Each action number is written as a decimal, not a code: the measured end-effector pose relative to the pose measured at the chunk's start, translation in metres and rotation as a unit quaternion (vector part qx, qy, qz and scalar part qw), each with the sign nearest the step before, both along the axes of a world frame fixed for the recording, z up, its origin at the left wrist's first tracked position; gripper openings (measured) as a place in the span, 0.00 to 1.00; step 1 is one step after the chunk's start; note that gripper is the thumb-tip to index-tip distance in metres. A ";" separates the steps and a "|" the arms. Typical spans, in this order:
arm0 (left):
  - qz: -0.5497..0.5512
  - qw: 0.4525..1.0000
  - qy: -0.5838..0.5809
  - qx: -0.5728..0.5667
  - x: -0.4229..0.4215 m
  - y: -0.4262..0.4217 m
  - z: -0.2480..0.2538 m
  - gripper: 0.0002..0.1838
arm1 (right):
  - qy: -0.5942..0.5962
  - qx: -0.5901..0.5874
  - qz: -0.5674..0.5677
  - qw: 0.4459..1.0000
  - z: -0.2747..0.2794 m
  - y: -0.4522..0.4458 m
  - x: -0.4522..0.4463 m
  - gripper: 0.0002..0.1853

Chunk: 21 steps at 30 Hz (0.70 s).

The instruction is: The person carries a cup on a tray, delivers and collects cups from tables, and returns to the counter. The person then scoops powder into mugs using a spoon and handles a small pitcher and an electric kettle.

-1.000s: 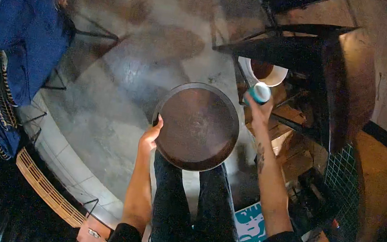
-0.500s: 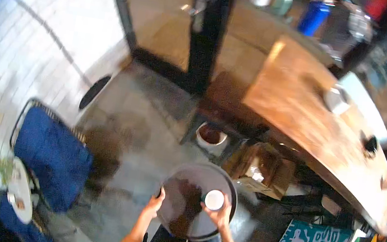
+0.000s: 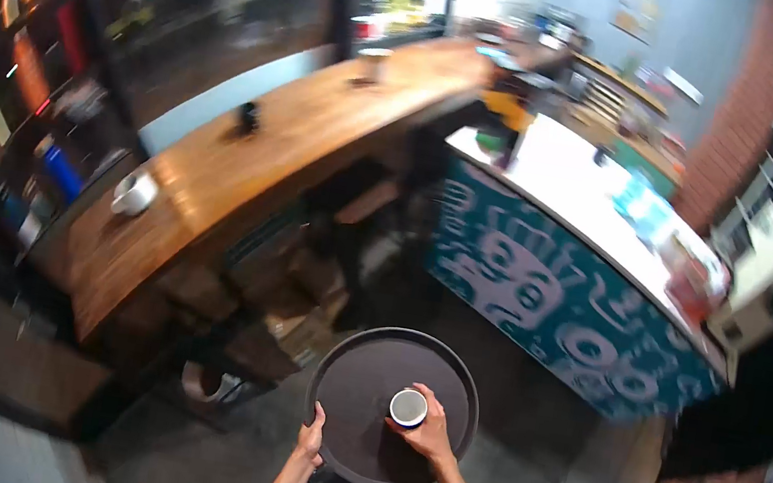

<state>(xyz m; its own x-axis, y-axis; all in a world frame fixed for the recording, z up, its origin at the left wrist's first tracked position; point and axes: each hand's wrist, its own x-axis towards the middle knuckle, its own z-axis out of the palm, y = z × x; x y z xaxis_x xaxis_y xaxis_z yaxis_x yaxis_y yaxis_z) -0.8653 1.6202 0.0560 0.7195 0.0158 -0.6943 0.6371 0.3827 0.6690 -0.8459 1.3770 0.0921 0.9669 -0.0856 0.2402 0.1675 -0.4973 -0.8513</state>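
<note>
A round dark tray [image 3: 365, 380] is held level in front of my body. My left hand [image 3: 311, 438] grips its left rim, with the thumb over the edge. Over the right part of the tray, my right hand [image 3: 430, 435] is wrapped round a small cup [image 3: 409, 408] with a pale inside. The cup is upright and looks empty. Whether its base touches the tray cannot be made out.
A long wooden counter [image 3: 269, 152] runs along the left, bearing a white container [image 3: 134, 194]. A white-topped counter with a teal patterned front [image 3: 540, 291] stands at the right. A bin [image 3: 202, 381] and a cardboard box [image 3: 305, 338] are below the wooden counter.
The view has swung right, from the floor and chairs to the counters. My right hand has brought the cup from beside the bin to over the tray. My left hand still holds the rim.
</note>
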 end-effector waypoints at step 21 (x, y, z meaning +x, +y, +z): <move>-0.405 0.914 -0.028 -0.005 0.024 -0.517 0.020 0.44 | 0.056 -0.123 -0.394 0.909 0.094 -0.498 -0.244 0.47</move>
<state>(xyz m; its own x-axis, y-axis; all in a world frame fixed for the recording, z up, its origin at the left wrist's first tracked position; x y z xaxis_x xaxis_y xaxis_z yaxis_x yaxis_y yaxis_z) -0.8414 1.1028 0.0763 0.5275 -0.5434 -0.6530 0.6790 -0.1922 0.7085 -1.0896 0.8787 0.1863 0.6481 -0.7195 0.2498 -0.4037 -0.6026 -0.6884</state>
